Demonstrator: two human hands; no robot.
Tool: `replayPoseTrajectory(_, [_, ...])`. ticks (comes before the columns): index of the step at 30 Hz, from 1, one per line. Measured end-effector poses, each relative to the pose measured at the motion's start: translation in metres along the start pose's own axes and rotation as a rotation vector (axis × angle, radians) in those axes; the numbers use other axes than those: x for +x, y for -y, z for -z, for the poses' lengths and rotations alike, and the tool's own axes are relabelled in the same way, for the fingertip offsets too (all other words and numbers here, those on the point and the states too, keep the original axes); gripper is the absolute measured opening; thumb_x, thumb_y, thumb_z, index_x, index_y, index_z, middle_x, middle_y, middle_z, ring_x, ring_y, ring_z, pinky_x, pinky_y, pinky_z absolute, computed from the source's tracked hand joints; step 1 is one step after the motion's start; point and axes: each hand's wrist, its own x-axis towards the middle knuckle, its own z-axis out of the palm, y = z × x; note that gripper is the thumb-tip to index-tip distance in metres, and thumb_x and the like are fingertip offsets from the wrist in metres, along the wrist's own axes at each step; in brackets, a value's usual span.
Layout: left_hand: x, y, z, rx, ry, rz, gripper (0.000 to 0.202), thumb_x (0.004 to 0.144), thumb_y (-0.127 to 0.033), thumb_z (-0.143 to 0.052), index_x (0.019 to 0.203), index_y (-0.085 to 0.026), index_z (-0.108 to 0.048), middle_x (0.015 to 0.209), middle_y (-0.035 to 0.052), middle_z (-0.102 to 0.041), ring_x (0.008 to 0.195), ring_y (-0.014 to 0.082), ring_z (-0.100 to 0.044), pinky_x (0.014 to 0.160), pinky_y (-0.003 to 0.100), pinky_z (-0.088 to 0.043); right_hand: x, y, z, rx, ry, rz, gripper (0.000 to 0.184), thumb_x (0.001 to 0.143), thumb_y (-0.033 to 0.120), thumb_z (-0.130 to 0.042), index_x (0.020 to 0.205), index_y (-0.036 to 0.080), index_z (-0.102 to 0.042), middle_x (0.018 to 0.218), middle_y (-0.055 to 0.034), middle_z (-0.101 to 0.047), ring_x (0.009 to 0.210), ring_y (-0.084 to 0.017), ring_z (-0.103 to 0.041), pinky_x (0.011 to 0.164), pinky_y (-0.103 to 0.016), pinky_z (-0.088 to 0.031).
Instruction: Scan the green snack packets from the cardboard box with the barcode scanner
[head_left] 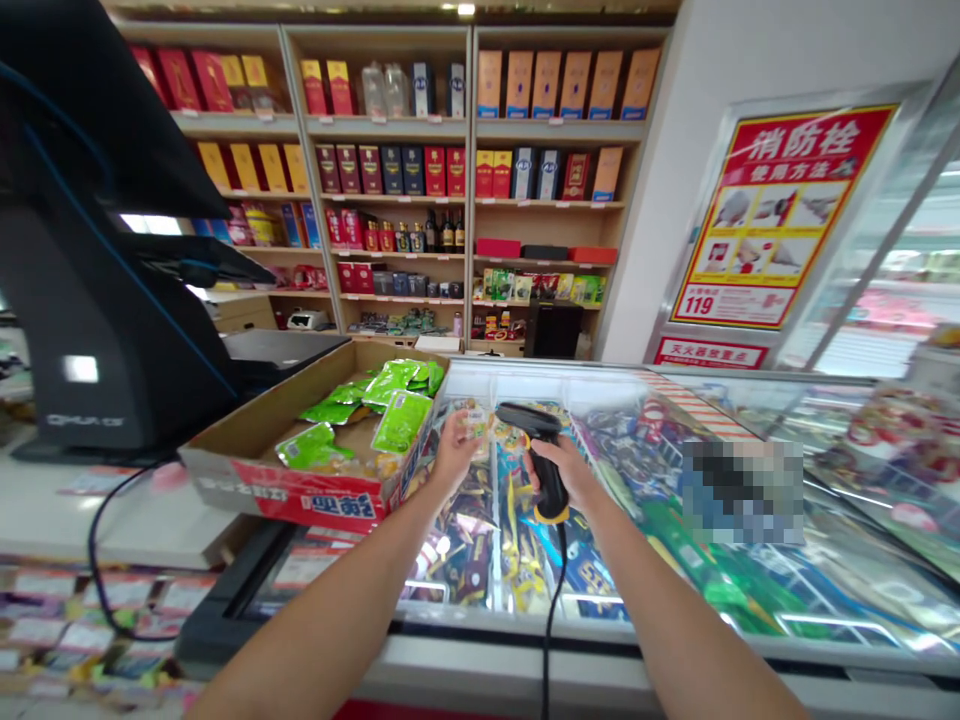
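My right hand (564,468) is wrapped round the handle of a black barcode scanner (534,436), whose head points left and whose cord hangs down toward me. My left hand (454,448) pinches a small yellowish snack packet (475,421) right in front of the scanner head. Both hands hover over the glass lid of a chest freezer (675,400) full of colourful wrapped ice creams.
A cardboard box (247,460) with several green snack packets (390,400) sits on the freezer's left end. A black checkout terminal (90,330) stands on the counter at left. Shelves of boxed liquor (450,170) fill the back wall; a red fire-hydrant poster (772,220) hangs at right.
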Motion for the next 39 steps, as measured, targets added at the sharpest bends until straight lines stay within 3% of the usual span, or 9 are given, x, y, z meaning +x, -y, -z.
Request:
replayPoseTrajectory(4, [0.001, 0.005, 0.000, 0.053, 0.022, 0.039, 0.062, 0.057, -0.027, -0.076, 0.112, -0.025, -0.046, 0.095, 0.0029, -0.062, 0.073, 0.0165, -0.063, 0.056, 0.028, -0.055, 0.002, -0.007, -0.001, -0.076, 0.060, -0.034, 0.032, 0.066, 0.043, -0.071, 0.078, 0.016, -0.058, 0.052, 0.0012, -0.060, 0.034, -0.013, -0.051, 0.035, -0.026, -0.046])
replayPoseTrajectory(13, [-0.001, -0.001, -0.005, 0.071, -0.021, 0.096, 0.061, 0.057, -0.023, -0.074, 0.111, -0.026, -0.046, 0.098, 0.0032, -0.060, 0.072, 0.0146, -0.062, 0.058, 0.028, -0.056, 0.000, -0.009, -0.001, -0.083, 0.021, -0.042, 0.033, 0.067, 0.043, -0.072, 0.081, 0.015, -0.061, 0.052, 0.0006, -0.060, 0.034, -0.013, -0.051, 0.033, -0.024, -0.044])
replayPoseTrajectory(26, [-0.003, -0.005, -0.006, 0.070, -0.021, 0.093, 0.056, 0.058, -0.019, -0.070, 0.108, -0.024, -0.046, 0.096, 0.0025, -0.062, 0.070, 0.0146, -0.061, 0.058, 0.030, -0.056, -0.005, -0.001, -0.007, -0.091, 0.022, -0.043, 0.027, 0.066, 0.040, -0.070, 0.071, 0.016, -0.059, 0.051, -0.0002, -0.060, 0.033, -0.013, -0.052, 0.034, -0.025, -0.044])
replayPoseTrajectory(32, [0.000, 0.003, -0.004, 0.069, -0.012, 0.060, 0.058, 0.058, -0.022, -0.072, 0.110, -0.025, -0.046, 0.094, 0.0031, -0.062, 0.076, 0.0172, -0.063, 0.057, 0.027, -0.054, -0.002, 0.000, -0.003, -0.020, -0.049, -0.016, 0.030, 0.066, 0.041, -0.071, 0.077, 0.015, -0.061, 0.051, 0.0006, -0.060, 0.035, -0.013, -0.051, 0.034, -0.025, -0.044])
replayPoseTrajectory(39, [0.010, 0.015, -0.001, 0.183, -0.153, -0.083, 0.062, 0.057, -0.013, -0.072, 0.116, -0.020, -0.053, 0.095, 0.0042, -0.063, 0.085, 0.0169, -0.062, 0.077, 0.029, -0.051, 0.006, 0.009, 0.016, 0.166, -0.301, 0.152, 0.028, 0.067, 0.040, -0.071, 0.080, 0.018, -0.060, 0.054, 0.0025, -0.060, 0.037, -0.012, -0.052, 0.036, -0.025, -0.045])
